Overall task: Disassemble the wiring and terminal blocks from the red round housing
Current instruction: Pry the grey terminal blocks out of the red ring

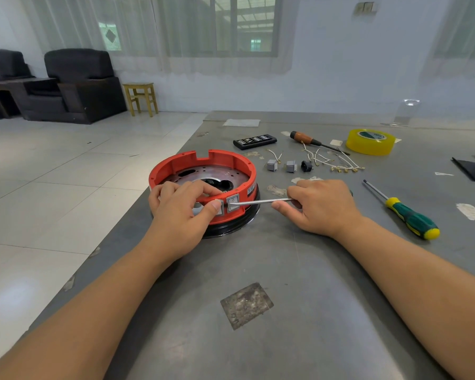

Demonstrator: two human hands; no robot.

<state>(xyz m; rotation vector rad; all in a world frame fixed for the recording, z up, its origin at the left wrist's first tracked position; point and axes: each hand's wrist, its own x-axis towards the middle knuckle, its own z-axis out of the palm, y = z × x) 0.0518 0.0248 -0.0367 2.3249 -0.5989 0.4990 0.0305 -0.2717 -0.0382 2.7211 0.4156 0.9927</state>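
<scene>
The red round housing stands on a black base near the table's left edge. My left hand grips its near wall, thumb pressing a grey switch block. A second grey switch block sits just right of it in the wall. My right hand holds a thin metal screwdriver sideways, its tip at the left edge of that second block. Two removed grey blocks, a small black socket and loose white wires lie behind.
A green and yellow screwdriver lies to the right. Further back are a wooden-handled screwdriver, a black bit case and a yellow tape roll. The table's left edge drops to a tiled floor.
</scene>
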